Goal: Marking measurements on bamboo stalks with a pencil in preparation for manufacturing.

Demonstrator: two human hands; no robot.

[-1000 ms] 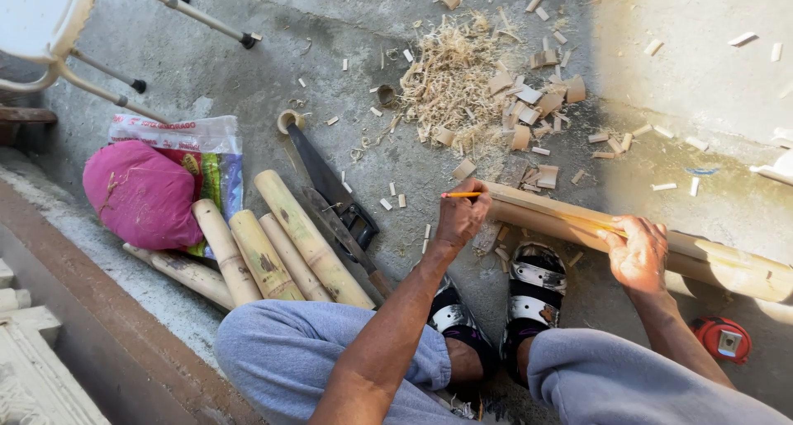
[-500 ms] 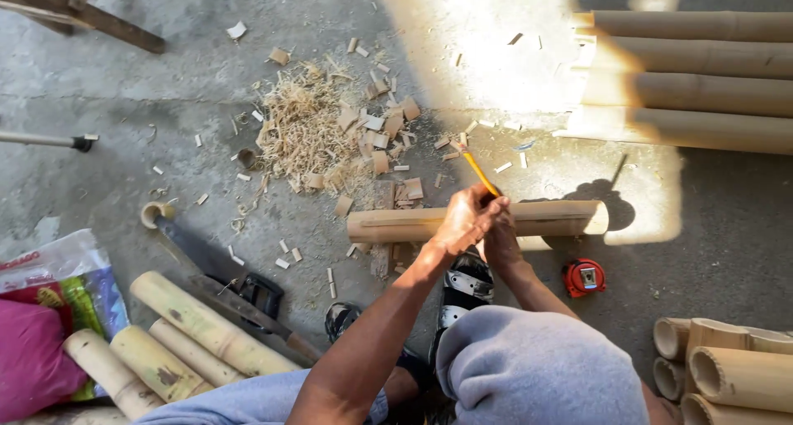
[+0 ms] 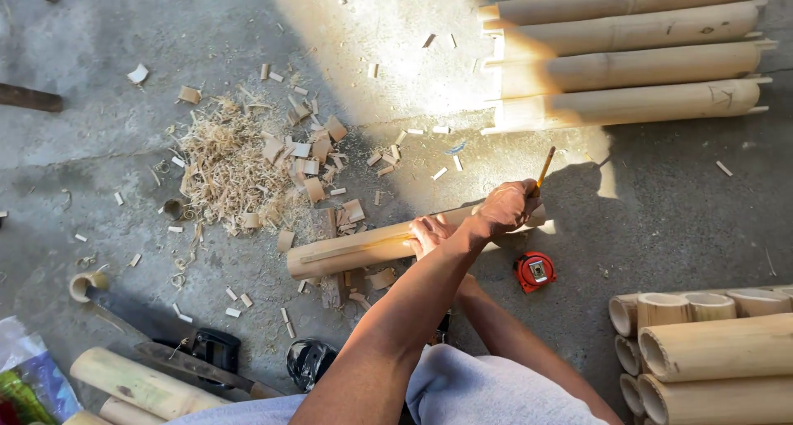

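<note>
**Two hands at work on a bamboo pole on a concrete floor**

Seen from above, a seated person leans over a short bamboo pole (image 3: 372, 247) that lies almost level across the middle of the view, on a grey concrete floor (image 3: 661, 218). The arms cross. The left hand (image 3: 505, 208) reaches over to the pole's right end, its fingers curled shut around a yellow pencil (image 3: 546, 167) that sticks up and to the right from the fist. The right hand (image 3: 431, 232) lies just beside it to the left, pressed on top of the pole with the fingers folded against the wood; the left forearm covers part of it.

A red tape measure (image 3: 534, 271) sits on the floor near the pole's right end, just below it. Beyond the pole, to the upper left, lies a heap of pale shavings and offcut chips (image 3: 239, 165). At the top right, four long bamboo poles (image 3: 628, 61) lie side by side in sunlight. At the lower right, cut bamboo tubes (image 3: 710, 346) are stacked with their open ends facing left. At the lower left lie a saw with a dark handle (image 3: 178, 334), more bamboo lengths (image 3: 136, 384) and the corner of a colourful plastic bag (image 3: 29, 375). A small bamboo ring (image 3: 85, 283) rests near the saw's tip
</note>
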